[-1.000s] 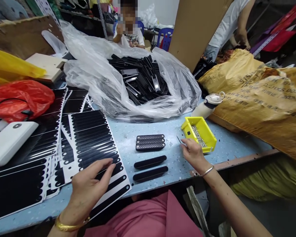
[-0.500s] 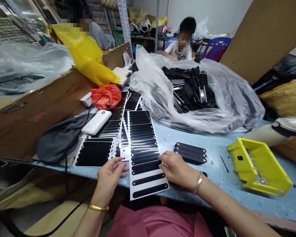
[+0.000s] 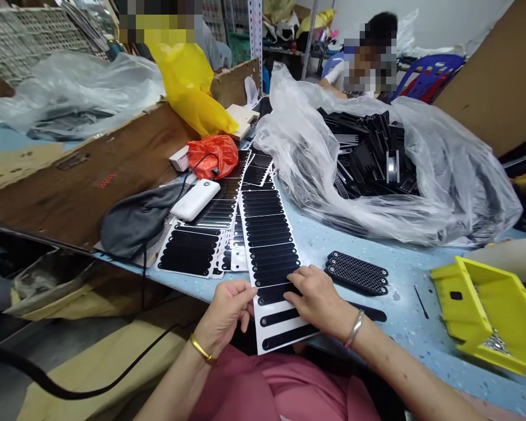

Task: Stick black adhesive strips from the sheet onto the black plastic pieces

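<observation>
Glossy strip sheet (image 3: 269, 237), plastic bin (image 3: 506, 307) (smooth)

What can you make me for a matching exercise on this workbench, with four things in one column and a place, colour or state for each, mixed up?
Column one:
1. Front strip sheet
2. Parts bin
3. Small crumpled bag
4. Large open bag

Column two:
A. Around a heap of black pieces
B. Orange-red
C. Under the right hand
D. Yellow

Right pairs: 1-C, 2-D, 3-B, 4-A.
</observation>
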`<state>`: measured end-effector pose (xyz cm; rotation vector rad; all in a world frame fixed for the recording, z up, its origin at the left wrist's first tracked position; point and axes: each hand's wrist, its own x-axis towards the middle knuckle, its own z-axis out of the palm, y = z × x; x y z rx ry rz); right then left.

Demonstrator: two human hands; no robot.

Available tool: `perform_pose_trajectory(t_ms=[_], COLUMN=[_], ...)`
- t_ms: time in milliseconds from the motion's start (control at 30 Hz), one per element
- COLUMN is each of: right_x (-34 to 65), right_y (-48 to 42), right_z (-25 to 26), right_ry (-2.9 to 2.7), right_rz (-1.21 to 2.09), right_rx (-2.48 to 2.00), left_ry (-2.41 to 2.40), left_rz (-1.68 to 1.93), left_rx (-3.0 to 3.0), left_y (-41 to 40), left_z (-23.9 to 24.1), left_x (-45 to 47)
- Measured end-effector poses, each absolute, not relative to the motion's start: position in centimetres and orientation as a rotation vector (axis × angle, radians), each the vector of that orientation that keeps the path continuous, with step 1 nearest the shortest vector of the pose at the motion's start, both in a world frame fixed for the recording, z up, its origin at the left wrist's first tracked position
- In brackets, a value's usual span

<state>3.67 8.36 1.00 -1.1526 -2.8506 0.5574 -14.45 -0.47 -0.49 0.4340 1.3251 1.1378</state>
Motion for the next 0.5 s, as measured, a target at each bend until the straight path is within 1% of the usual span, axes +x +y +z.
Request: perform_pose_trajectory(t_ms=[67,167,233,367,500], right_x=[3.2,2.0,1.1,0.0,-0.3], right_y=[7.4,6.3,6.0,6.5,7.9], right_z=[1.0,1.0,0.9,0.3,-0.3], right_ry=[-2.771,-2.629,-2.497,-2.277,-2.127], right_rz=[0.612,0.868,1.042,1.224,1.485], right_rx=[-1.093,-1.073,-1.135,-1.267,-1.365], left_ry=[1.294,1.269,1.266,1.266,1.292], left_rz=[1.115,1.184,1.218,1.207,1.167], left_rx=[0.456,0.505,0.542,0.595,0.664], left_y=[-0.5,-0.5,-0.3,0.1,0.3], left_z=[-0.3,-0.3,-0.4,-0.7,-1.0], left_x=[-14.4,-14.1,-13.8,-13.2,-13.0])
